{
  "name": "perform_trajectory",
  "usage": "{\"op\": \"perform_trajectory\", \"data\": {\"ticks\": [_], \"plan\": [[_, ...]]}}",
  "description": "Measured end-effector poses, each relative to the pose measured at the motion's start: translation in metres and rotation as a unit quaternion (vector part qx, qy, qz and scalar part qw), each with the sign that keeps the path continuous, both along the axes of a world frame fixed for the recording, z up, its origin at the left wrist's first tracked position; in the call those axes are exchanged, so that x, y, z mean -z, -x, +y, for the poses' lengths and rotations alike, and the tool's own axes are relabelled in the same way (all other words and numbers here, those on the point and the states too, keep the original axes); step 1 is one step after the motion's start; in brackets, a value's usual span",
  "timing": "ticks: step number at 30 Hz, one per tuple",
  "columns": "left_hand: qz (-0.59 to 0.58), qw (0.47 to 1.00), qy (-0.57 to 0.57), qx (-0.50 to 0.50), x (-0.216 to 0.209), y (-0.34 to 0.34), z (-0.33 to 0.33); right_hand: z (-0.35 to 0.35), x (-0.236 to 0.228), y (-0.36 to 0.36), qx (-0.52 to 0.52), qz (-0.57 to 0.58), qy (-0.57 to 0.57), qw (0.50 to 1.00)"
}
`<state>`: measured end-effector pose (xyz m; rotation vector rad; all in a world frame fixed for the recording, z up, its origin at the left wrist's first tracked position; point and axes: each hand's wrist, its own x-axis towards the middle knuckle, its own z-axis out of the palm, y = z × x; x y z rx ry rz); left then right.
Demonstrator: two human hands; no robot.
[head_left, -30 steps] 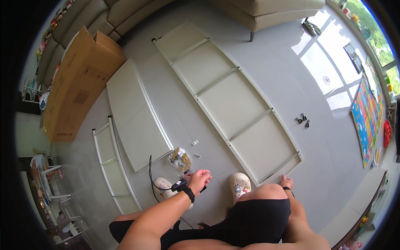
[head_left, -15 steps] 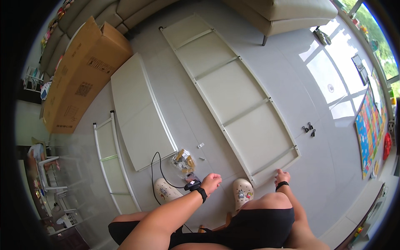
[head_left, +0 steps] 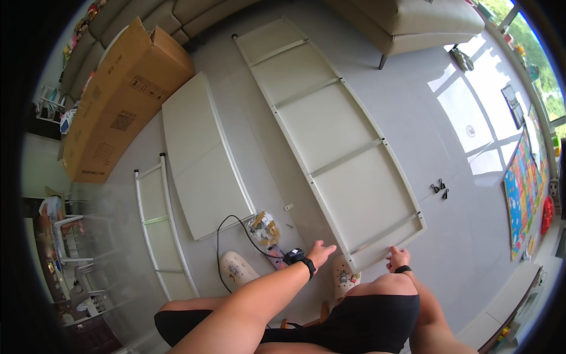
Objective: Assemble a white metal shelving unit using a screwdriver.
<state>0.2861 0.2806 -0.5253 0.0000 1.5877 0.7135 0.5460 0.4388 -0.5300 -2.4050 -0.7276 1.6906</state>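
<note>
A long white panelled frame (head_left: 330, 130) with cross rails lies flat on the grey floor. My left hand (head_left: 320, 252) reaches out with fingers apart, just short of the frame's near end, holding nothing. My right hand (head_left: 398, 258) rests by the near right corner of the frame, fingertips at its edge; whether it grips the edge is unclear. A black band sits on each wrist. A small bag of hardware (head_left: 263, 228) lies left of my left hand, with a black cable (head_left: 219, 248) looping past it.
A flat white board (head_left: 200, 156) and a narrow white frame (head_left: 154, 227) lie to the left. A large cardboard box (head_left: 118, 97) sits beyond them. Sofas stand at the far side. Small black parts (head_left: 439, 189) lie on the floor at right. My slippered feet (head_left: 236, 268) are below.
The view has tilted toward the long frame. My left hand has stretched forward from near the hardware bag toward the frame's end; my right hand stays at the corner.
</note>
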Motion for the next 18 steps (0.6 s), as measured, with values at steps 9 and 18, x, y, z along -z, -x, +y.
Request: {"op": "perform_trajectory", "data": {"ticks": [9, 18], "plan": [[0.189, 0.982, 0.001, 0.022, 0.000, -0.019, -0.028, -0.042, -0.021, -0.026, -0.220, 0.003, 0.081, 0.972], [0.211, 0.976, -0.011, 0.050, -0.031, 0.007, -0.075, 0.027, -0.067, -0.078, -0.364, -0.061, -0.279, 0.886]]}}
